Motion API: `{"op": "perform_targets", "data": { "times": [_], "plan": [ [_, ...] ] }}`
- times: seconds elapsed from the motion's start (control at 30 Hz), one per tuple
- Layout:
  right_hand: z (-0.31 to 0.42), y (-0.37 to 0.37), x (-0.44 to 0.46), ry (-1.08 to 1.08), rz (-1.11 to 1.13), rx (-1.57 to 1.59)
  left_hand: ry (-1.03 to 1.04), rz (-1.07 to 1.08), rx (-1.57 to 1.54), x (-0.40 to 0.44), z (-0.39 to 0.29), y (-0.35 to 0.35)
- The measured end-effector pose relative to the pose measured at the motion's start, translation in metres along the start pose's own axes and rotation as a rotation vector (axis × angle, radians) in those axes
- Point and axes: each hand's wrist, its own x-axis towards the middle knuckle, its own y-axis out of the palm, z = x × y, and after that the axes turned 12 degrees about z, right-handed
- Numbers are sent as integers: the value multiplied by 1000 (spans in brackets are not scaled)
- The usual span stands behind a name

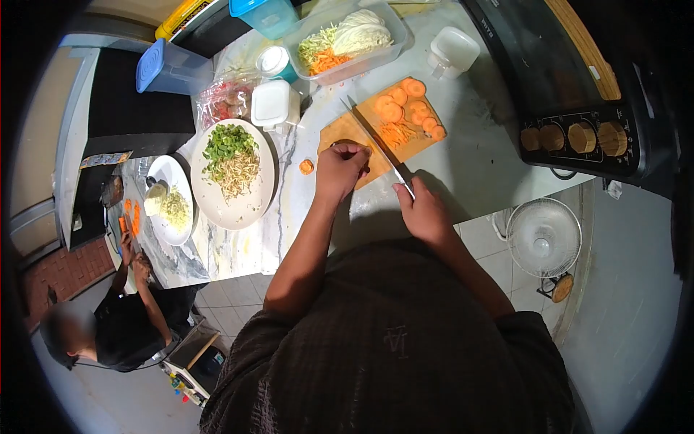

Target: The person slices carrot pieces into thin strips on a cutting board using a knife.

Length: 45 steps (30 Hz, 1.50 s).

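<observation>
My right hand (421,208) is closed round the handle of a knife (379,140), whose blade lies slantwise over an orange cutting board (340,132). Left of the blade, over the board, my left hand (343,171) has its fingers pinched together; what they hold, if anything, is hidden. Round carrot slices (391,110) and a small heap of carrot strips (395,134) lie on the board to the right of the blade. A single carrot piece (306,167) rests on the counter beside the board's left edge.
A plate of greens and sprouts (272,195) and a white plate (168,230) stand left. Behind are a clear vegetable container (402,36) and white tubs (272,103). A black oven (587,123) stands right. Another person (130,325) works at far left.
</observation>
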Motion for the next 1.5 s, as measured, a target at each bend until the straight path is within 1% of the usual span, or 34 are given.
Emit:
{"op": "perform_targets", "data": {
  "times": [0.17,0.23,0.43,0.7,0.83,1.0,1.17,1.33,1.5],
  "plan": [
    [2,-1,-1,42,26,13,-20,15,-35,-1,-3,-1],
    [7,-8,-2,72,134,-13,-32,1,-22,-2,-4,-1],
    [9,-7,-6,24,110,-5,-37,7,2,0,-5,-1],
    [13,-6,-8,34,135,0,-19,-10,47,-1,-6,0],
    [15,-3,-9,41,106,-18,-13,0,41,0,-3,-1],
    [15,-2,-7,59,129,-7,-18,6,-2,0,-4,-1],
    [17,-2,-8,55,128,0,-17,-7,24,0,-4,0],
    [15,1,-6,54,111,-23,-35,-7,44,2,-4,-1],
    [17,5,-5,79,128,-76,-1,-15,6,-1,-5,1]
  ]
}}
